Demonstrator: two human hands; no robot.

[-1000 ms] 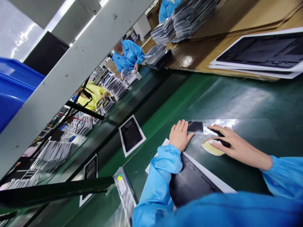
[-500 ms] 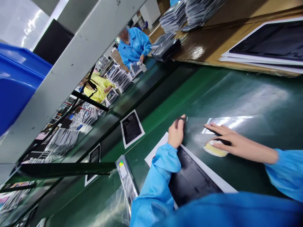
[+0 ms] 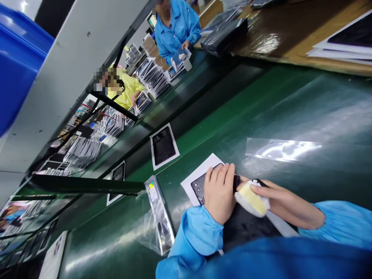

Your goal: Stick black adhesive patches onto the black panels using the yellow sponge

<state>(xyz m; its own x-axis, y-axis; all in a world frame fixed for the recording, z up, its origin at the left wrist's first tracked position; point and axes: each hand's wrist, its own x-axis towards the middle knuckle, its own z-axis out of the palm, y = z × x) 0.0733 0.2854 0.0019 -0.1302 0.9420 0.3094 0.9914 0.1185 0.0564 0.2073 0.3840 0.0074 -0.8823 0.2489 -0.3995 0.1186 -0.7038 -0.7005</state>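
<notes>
My right hand (image 3: 283,201) grips a yellow-and-white pad (image 3: 252,198), raised above a black tablet-shaped panel (image 3: 247,226). Dark coverings show on some of its fingers. Close against it, my left hand (image 3: 220,192) is over the panel with its fingers bent and pressed together. Its fingertips are partly hidden, so what they hold cannot be made out; something dark shows between the two hands. Under the panel lies a white sheet (image 3: 188,185). Farther right, a clear film strip (image 3: 285,149) lies flat on the green work surface (image 3: 328,116), apart from both hands.
A bagged part (image 3: 159,217) lies to the left beside a green bar (image 3: 87,184). Another panel on white backing (image 3: 164,145) sits beyond. Cardboard (image 3: 279,38) with stacked panels (image 3: 348,42) borders the far right. Two people work across the line near piles of panels (image 3: 154,77).
My left hand has let go of the clear film and moved down onto the panel. My right hand has lifted the pad off the film and brought it left, beside my left hand.
</notes>
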